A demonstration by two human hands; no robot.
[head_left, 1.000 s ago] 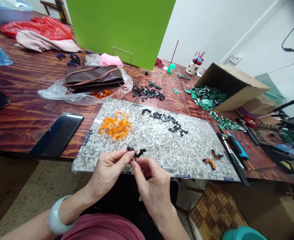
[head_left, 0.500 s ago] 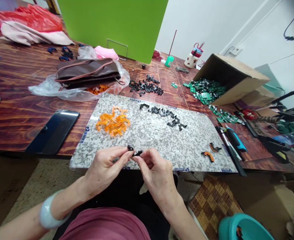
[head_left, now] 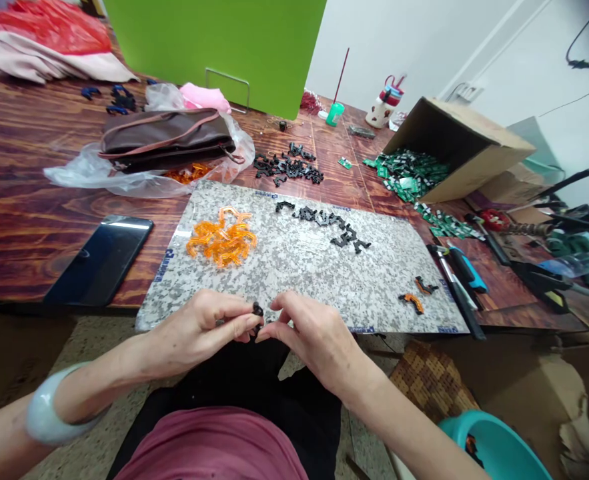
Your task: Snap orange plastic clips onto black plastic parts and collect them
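My left hand pinches a small black plastic clip part between thumb and forefinger, at the board's front edge. My right hand is beside it; its thumb tip is at the part and its forefinger stands apart from the thumb. The part's lower end is partly hidden by my fingers. Beyond the hands, on the speckled grey board, are a pile of translucent orange curved pieces and a row of black curved pieces. Two orange-and-black assembled pieces sit at the right.
A phone lies left of the board. Behind are a brown bag on plastic and more black pieces. A cardboard box spills green circuit boards. Cutters lie right; a teal bucket stands below.
My right forefinger has moved away from its thumb, and the hands are closer together. The black part in my left hand is turned more upright. The view has shifted slightly.
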